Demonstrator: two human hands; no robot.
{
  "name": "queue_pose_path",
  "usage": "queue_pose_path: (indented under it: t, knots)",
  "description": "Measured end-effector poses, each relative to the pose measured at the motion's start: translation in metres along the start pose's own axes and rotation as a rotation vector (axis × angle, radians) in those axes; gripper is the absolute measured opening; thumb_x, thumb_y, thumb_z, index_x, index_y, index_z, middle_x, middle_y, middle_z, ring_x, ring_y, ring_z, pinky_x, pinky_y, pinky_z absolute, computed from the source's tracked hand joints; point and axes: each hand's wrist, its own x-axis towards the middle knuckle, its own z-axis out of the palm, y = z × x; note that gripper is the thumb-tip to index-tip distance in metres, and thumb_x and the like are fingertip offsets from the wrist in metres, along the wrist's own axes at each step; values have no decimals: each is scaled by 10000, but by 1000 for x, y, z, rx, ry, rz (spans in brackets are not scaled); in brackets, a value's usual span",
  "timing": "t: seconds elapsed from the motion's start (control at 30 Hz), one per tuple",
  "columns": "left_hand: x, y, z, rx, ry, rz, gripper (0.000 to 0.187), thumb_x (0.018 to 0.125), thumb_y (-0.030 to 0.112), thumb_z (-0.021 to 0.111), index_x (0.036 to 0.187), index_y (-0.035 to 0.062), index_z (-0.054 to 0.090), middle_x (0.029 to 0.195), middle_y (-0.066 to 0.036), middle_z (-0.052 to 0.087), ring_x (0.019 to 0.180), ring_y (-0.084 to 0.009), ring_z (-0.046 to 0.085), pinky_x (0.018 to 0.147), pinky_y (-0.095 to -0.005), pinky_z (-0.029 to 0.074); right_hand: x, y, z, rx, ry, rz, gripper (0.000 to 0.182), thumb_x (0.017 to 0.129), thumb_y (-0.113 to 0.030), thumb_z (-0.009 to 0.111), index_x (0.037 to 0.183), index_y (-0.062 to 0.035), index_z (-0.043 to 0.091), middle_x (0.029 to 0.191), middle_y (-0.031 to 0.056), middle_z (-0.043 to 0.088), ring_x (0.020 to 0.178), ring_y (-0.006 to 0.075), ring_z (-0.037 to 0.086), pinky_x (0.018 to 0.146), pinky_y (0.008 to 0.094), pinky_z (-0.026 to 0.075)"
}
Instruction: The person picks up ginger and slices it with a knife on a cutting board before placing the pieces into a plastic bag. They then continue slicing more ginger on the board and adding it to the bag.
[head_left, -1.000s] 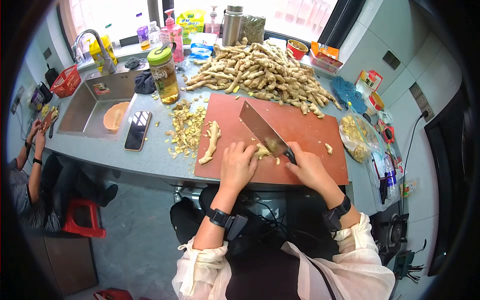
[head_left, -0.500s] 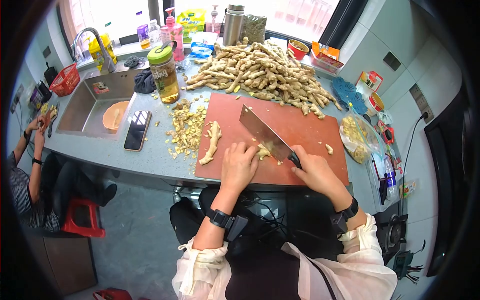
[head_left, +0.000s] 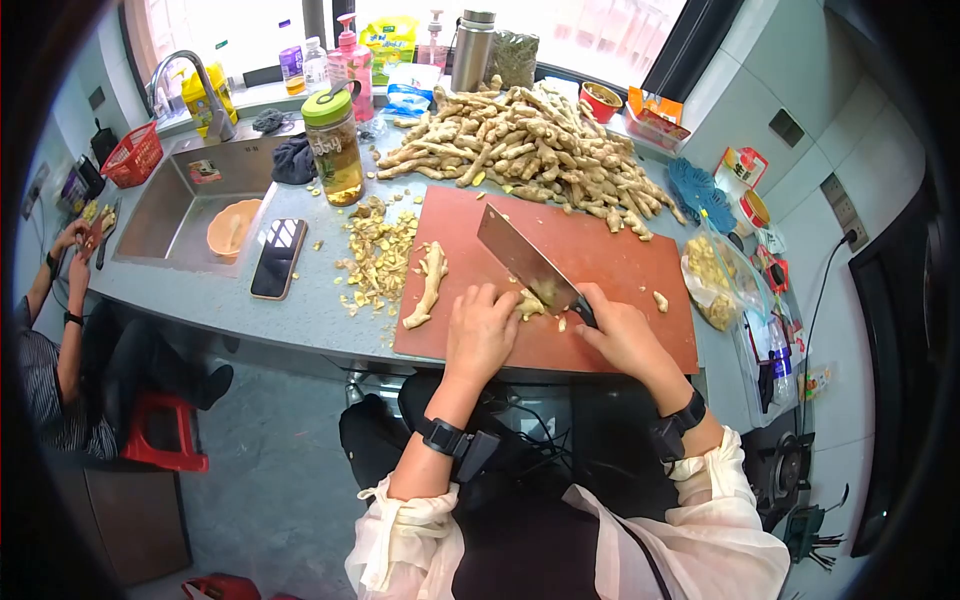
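Observation:
On the reddish cutting board (head_left: 610,270) my left hand (head_left: 482,328) presses a small piece of ginger (head_left: 529,305), its fingers bent around the near end. My right hand (head_left: 622,333) is closed on the black handle of a cleaver (head_left: 528,260). The broad blade slants up and leftward, its lower part beside the ginger under my left hand. A whole ginger root (head_left: 430,285) lies on the board to the left. One small ginger bit (head_left: 660,301) rests near the right edge.
Behind the board rises a large ginger pile (head_left: 540,140). Ginger slices (head_left: 378,255), a phone (head_left: 278,258) and a green-lidded bottle (head_left: 333,150) are on the left, beside the sink (head_left: 160,215). A bag of ginger pieces (head_left: 712,275) sits right. Another person (head_left: 65,370) works far left.
The cleaver and both hands stay in nearly the same place. A small pale bit of ginger now shows more clearly beside the blade near my right hand. The view has shifted slightly.

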Motion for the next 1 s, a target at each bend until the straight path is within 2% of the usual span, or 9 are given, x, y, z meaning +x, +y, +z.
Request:
queue_pose_path:
  t: [0.2,0.53,0.73,0.93,1.0]
  knots:
    - [0,-1,2,2,-11,8,157,887,167,701,1031,110,725,942,-91,595,970,-313,585,859,-444,466,-11,-4,-20,-3,-28,15,501,929,-172,689,1360,-127,438,935,215,713,942,462,686,779,563,512]
    - [0,-2,3,3,-12,0,166,890,180,705,1042,117,729,952,-86,600,972,-308,587,860,-443,466,-5,-2,-8,-33,-108,32,474,923,-158,686,1310,-88,422,920,257,701,917,485,680,775,573,519]
    - [-3,-4,7,34,7,6,198,874,166,713,1064,110,723,965,-93,600,994,-305,586,849,-439,463,1,-2,7,9,-37,-17,461,929,-158,665,1315,-80,426,923,267,693,927,490,676,779,568,517]
    - [-2,-3,7,-13,32,3,197,868,153,709,1057,99,704,978,-98,599,993,-313,587,856,-444,462,-5,4,10,103,14,10,510,920,-173,700,1358,-103,448,937,261,691,950,494,672,780,554,511]
    - [-3,-3,6,-23,50,22,198,858,142,707,1051,98,695,968,-96,599,996,-313,590,861,-449,469,-4,1,12,33,52,28,514,916,-173,715,1358,-111,460,942,256,692,951,491,673,781,540,514]
